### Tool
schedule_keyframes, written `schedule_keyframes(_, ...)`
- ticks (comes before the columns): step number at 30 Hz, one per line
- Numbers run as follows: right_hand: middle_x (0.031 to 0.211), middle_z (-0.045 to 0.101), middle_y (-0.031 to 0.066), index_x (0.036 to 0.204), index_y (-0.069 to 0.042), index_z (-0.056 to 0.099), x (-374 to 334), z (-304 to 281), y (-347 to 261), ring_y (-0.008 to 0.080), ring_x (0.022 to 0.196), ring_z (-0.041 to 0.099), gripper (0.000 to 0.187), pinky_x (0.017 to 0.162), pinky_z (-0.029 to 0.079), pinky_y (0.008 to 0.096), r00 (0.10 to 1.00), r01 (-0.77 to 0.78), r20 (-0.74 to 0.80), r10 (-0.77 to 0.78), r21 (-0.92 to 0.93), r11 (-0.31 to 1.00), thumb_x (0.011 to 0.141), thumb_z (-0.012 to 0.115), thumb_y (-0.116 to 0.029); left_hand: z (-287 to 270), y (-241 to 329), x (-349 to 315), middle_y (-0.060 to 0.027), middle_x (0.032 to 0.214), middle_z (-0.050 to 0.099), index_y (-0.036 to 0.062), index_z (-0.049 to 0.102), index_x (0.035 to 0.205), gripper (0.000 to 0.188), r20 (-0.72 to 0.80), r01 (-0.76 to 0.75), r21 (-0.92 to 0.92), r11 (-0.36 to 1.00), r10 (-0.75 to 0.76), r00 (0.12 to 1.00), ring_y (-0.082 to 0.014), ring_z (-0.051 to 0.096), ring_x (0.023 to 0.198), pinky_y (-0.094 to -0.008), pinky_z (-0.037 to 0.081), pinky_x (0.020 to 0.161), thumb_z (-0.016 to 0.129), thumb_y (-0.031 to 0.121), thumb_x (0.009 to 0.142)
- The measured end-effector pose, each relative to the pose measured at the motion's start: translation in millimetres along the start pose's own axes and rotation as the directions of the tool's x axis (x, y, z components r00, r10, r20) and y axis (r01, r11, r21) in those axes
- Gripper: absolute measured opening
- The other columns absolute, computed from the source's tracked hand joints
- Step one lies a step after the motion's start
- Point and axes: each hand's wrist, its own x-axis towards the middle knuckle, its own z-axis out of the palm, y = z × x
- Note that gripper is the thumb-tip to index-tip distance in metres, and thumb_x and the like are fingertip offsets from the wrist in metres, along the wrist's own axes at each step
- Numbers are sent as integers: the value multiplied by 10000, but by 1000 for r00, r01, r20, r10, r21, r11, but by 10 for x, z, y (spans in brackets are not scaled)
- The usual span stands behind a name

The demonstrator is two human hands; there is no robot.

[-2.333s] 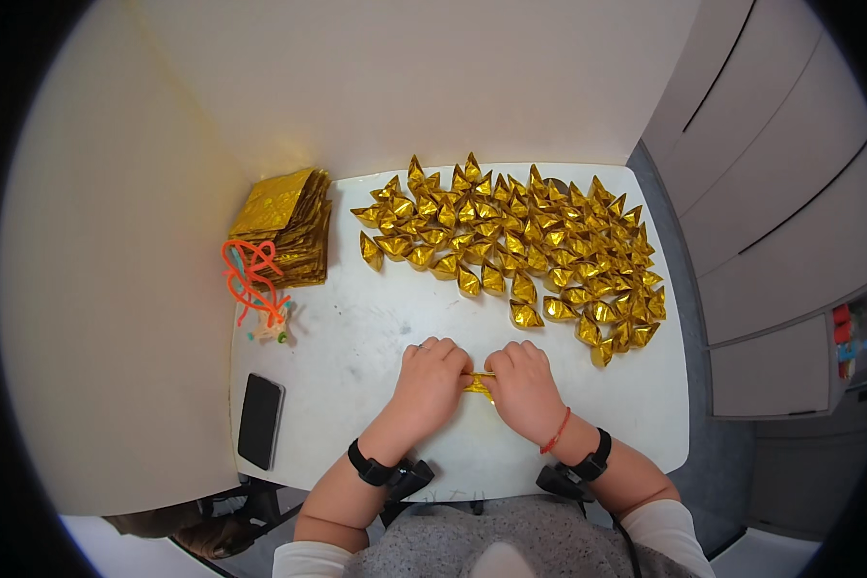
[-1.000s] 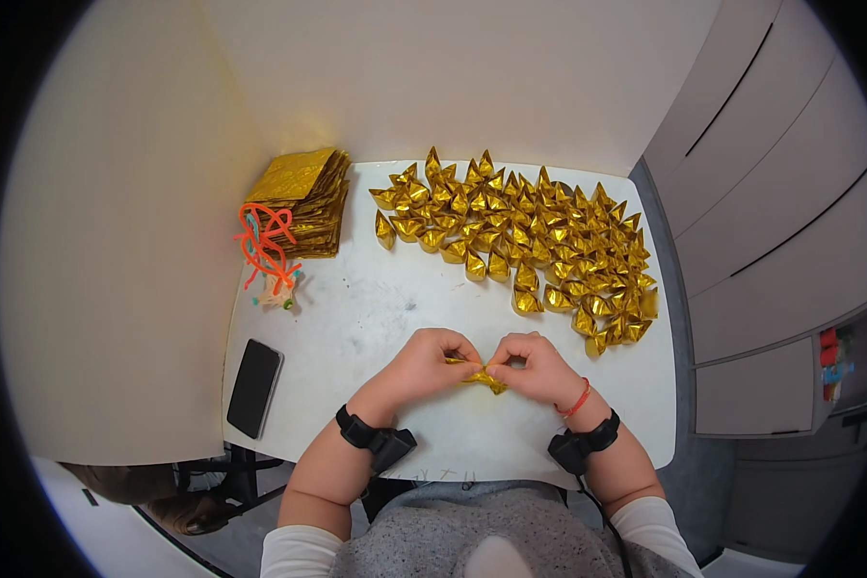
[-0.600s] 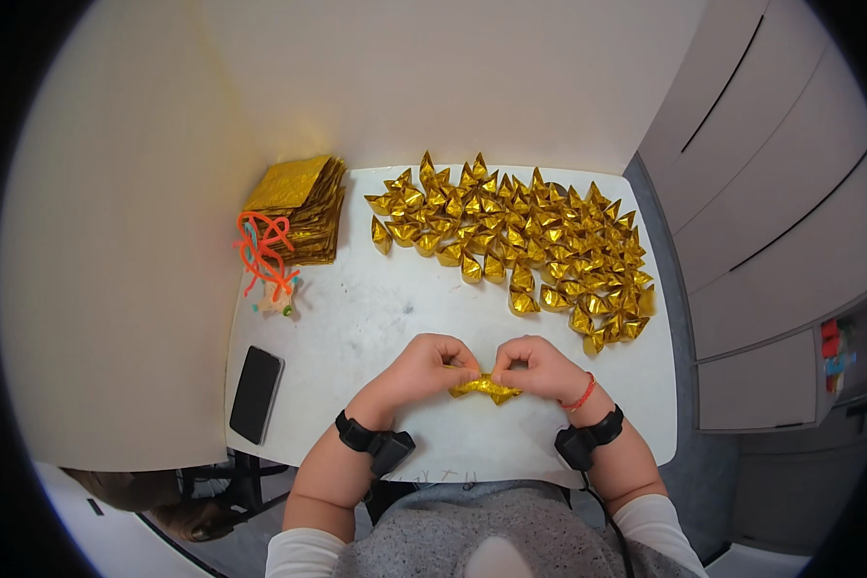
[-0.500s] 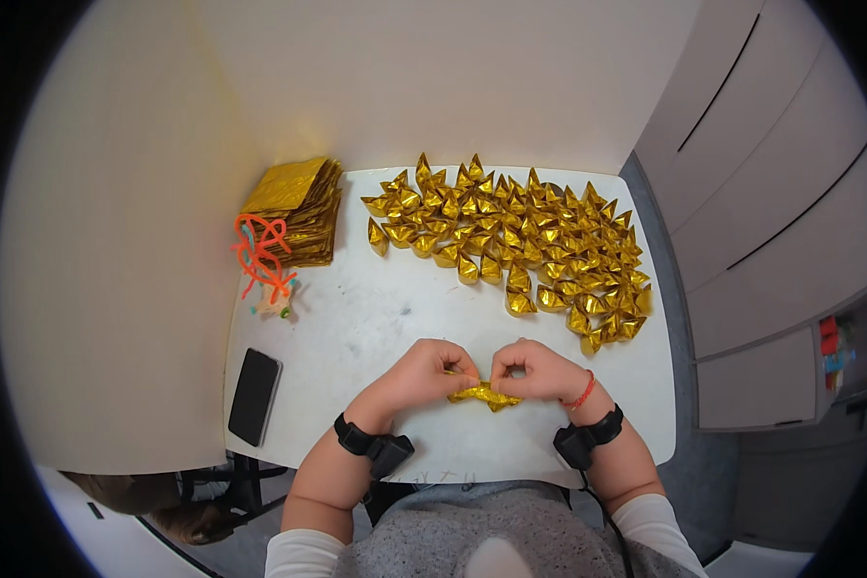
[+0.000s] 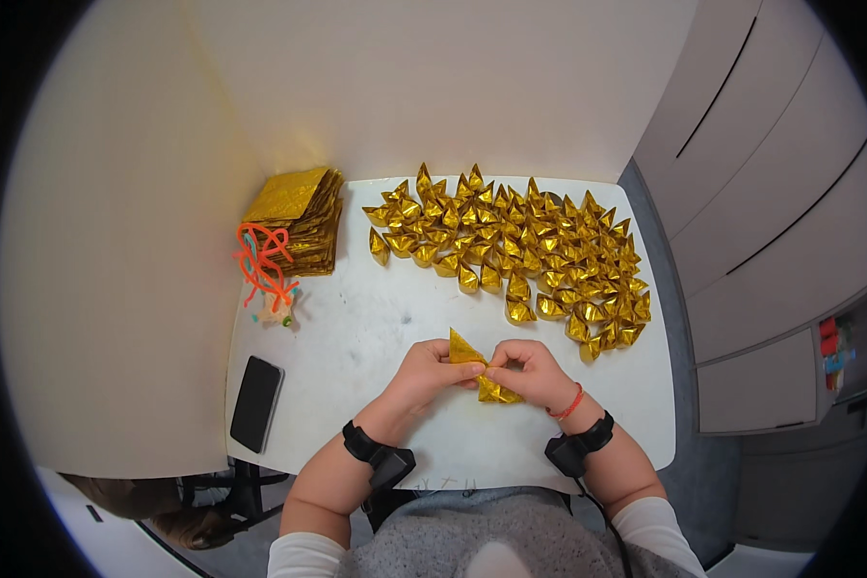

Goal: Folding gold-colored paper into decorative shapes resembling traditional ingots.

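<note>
Both of my hands pinch one piece of folded gold foil paper (image 5: 497, 391) above the near middle of the table. My left hand (image 5: 437, 370) grips its left side, with a pointed corner sticking up past the fingers. At the right side, my right hand (image 5: 533, 373) closes thumb and fingertips on the paper near its middle. Finished-looking gold paper ingots (image 5: 511, 236) stand crowded across the far middle and right of the table. A stack of flat gold paper sheets (image 5: 294, 217) lies at the far left.
The white table (image 5: 347, 337) meets a pale wall at the back and left. A black phone (image 5: 257, 405) lies at its left edge. Orange looped cords (image 5: 263, 260) with a small star-shaped trinket (image 5: 277, 310) rest by the sheets. Light cabinets (image 5: 761, 193) stand to the right.
The foil paper has turned from lying level between my hands to slanting, its pointed corner now upward at the left. My fingers have shifted along it; my right wrist sits slightly farther left.
</note>
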Motion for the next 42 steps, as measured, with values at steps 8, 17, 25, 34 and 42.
schedule_keyframes(8,789,620,-56,835,-39,642,26,44,50,14,722,522,135,626,432,211,998,12,-67,-9,36,999,928,723,-94,13,5,-4,-140,960,737,-50,713,1001,181,-114,34,-101,994,-46,992,-200,708,781,-317,607,728,732,124,956)
schedule_keyframes(17,810,603,-51,832,-44,626,14,56,27,19,730,529,124,639,425,205,998,-31,-42,36,110,993,925,705,-22,-15,-86,31,-148,923,737,-49,704,996,408,-83,-57,-192,980,41,996,-210,710,756,-331,610,707,564,327,1070)
schedule_keyframes(25,768,576,-63,833,-40,639,39,113,127,18,687,494,112,612,395,200,986,25,-165,22,276,961,937,676,-22,178,-184,-9,-85,909,725,-44,682,1104,405,-32,-142,145,979,148,988,-132,686,752,-270,576,679,639,353,1037)
schedule_keyframes(34,795,593,-40,844,-35,638,31,109,93,32,707,502,100,635,394,201,991,31,-132,16,349,937,942,651,-19,211,-157,-65,-44,790,722,-50,753,953,367,-29,-172,256,951,186,982,-83,642,664,-226,516,605,680,305,1017)
schedule_keyframes(42,821,612,-19,855,-26,634,3,146,12,51,728,525,91,661,417,215,981,42,-190,36,390,920,943,642,-4,265,-195,-65,-71,782,716,-37,712,926,371,1,-15,111,994,15,1000,-116,684,614,-227,542,547,685,323,1011)
